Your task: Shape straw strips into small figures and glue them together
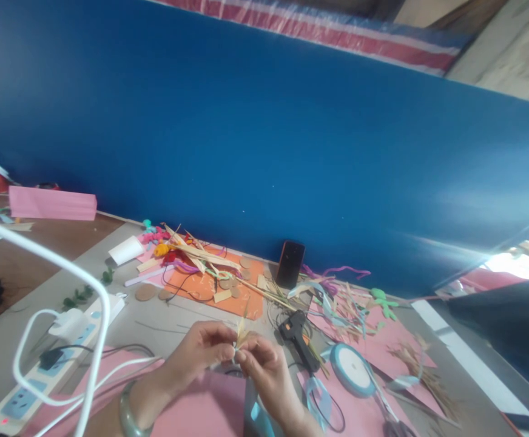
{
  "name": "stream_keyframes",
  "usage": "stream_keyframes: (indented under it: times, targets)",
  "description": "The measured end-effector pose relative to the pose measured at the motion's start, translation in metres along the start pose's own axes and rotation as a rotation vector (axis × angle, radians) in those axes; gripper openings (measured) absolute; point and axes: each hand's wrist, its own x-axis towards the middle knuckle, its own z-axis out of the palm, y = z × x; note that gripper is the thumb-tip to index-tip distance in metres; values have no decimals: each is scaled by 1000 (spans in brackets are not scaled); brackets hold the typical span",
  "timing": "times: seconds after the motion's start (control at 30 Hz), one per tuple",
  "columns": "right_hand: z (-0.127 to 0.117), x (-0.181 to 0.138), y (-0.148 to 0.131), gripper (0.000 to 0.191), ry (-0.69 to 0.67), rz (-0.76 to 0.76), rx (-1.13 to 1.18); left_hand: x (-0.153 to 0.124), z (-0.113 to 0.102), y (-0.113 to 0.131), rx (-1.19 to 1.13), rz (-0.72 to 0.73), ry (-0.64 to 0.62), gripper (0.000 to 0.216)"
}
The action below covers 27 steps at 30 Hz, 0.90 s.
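My left hand [203,347] and my right hand [267,361] meet low in the middle of the view, over a pink sheet [201,403]. Thumbs and fingertips of both pinch the base of a small pale yellow leaf-like piece [242,331], perhaps dried husk, whose tip points up. A bit of white shows between the fingertips, too small to name. A jade-coloured bangle [130,413] circles my left wrist. Right of my right hand lies a black glue gun [298,340], and beyond it a roll of light blue ribbon [352,369].
A white power strip [55,370] with plugs and a looping white cable [103,321] takes up the left. Behind are dried straw strips [201,252] on an orange sheet [246,303] and an upright phone [290,264]. Scissors [396,425] lie at lower right. A blue partition [264,133] rises behind.
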Motion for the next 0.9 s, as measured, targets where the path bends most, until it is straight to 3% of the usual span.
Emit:
stream_keyframes:
  times: [0.4,0.8,0.9]
  targets:
    - [-2,1,-2,23,-61,90,77,3,-4,-7,-76,-55,-86,28]
    - [2,1,-2,23,-55,195,280,1,-4,-1,94,28,-109,28]
    - [1,1,1,23,-40,216,313,1,-3,-3,49,46,-104,30]
